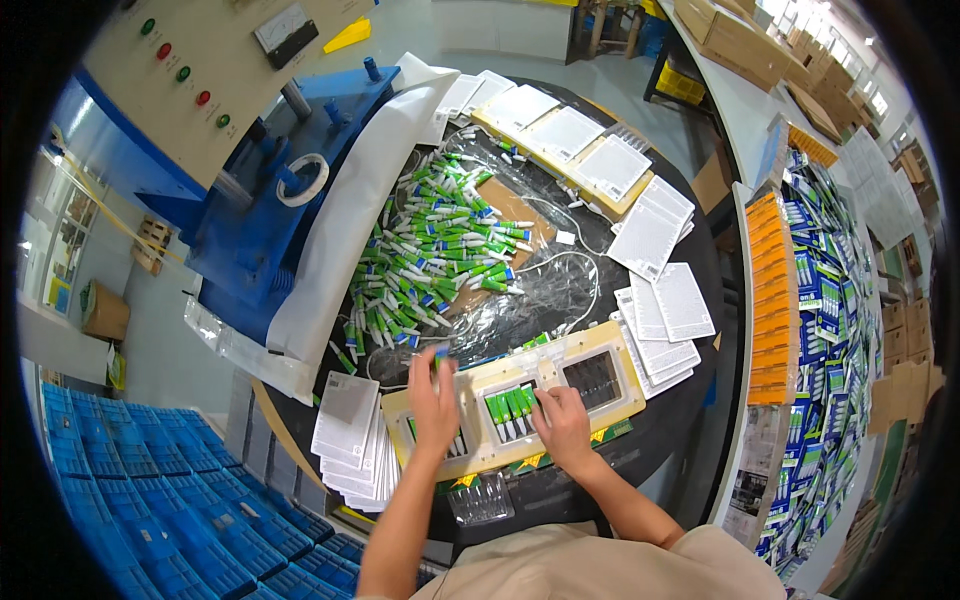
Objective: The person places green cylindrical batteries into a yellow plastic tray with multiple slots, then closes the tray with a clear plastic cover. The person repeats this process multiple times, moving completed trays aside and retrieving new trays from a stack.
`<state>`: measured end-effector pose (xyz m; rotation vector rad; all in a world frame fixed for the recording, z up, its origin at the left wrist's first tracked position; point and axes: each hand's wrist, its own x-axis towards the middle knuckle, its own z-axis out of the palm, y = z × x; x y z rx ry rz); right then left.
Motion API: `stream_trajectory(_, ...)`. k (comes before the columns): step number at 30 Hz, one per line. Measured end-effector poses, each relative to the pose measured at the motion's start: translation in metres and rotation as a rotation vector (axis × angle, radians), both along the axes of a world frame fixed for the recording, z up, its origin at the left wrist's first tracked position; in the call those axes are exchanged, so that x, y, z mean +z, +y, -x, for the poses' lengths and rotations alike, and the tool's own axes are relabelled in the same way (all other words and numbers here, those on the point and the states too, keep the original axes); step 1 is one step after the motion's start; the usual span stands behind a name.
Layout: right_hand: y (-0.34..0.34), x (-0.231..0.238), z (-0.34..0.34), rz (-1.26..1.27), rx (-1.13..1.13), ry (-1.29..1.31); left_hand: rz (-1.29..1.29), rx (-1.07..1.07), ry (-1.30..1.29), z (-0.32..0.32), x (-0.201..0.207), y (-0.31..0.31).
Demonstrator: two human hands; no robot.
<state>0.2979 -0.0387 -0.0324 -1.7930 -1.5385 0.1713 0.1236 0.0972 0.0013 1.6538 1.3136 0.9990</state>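
A pale yellow frame tray (480, 382) with three windows lies in front of me on the round black table. Several small green-and-white tubes (512, 408) stand side by side in its middle window. My right hand (565, 428) is closed, its fingertips pinching at the rightmost tube of that row. Over the left window, my left hand (433, 405) is slightly blurred, its fingers around a small tube with a blue end (440, 354). More tubes show partly beneath that hand. The right window (592, 380) holds a clear plastic blister without green tubes.
A heap of tubes (430, 250) covers the table beyond the tray. Printed white cards lie in stacks at left (350, 430) and right (660, 320). Another yellow tray (560, 140) bears cards at the back. A blue machine (270, 230) stands left; packed blister cards (820, 330) fill the right side.
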Motion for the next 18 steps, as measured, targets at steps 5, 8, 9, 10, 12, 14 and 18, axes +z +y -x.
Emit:
stream_trajectory(5, 0.003, -0.009, -0.001, -0.011, 0.089, -0.091, -0.099, -0.124, 0.252, 0.014, -0.010, -0.098)
stream_trajectory(8, 0.003, -0.014, 0.002, 0.016, 0.024, -0.113, -0.302, -0.339, 0.412, 0.001, -0.028, -0.109)
stream_trajectory(9, 0.002, -0.013, 0.002, 0.016, 0.026, -0.069, -0.379, -0.407, 0.476, -0.003, -0.032, -0.108)
stream_trajectory(10, 0.002, -0.012, 0.001, -0.044, 0.040, -0.087, -0.394, -0.465, 0.520, -0.005, -0.035, -0.107)
stream_trajectory(12, 0.008, -0.006, -0.008, -0.128, 0.061, -0.106, -0.406, -0.574, 0.608, -0.010, -0.037, -0.102)
stream_trajectory(14, 0.023, 0.001, -0.021, -0.111, 0.054, -0.042, -0.409, -0.640, 0.672, -0.009, -0.035, -0.096)
stream_trajectory(18, 0.106, 0.008, -0.065, -0.050, 0.107, -0.036, -0.369, -0.648, 0.573, 0.001, -0.023, -0.088)
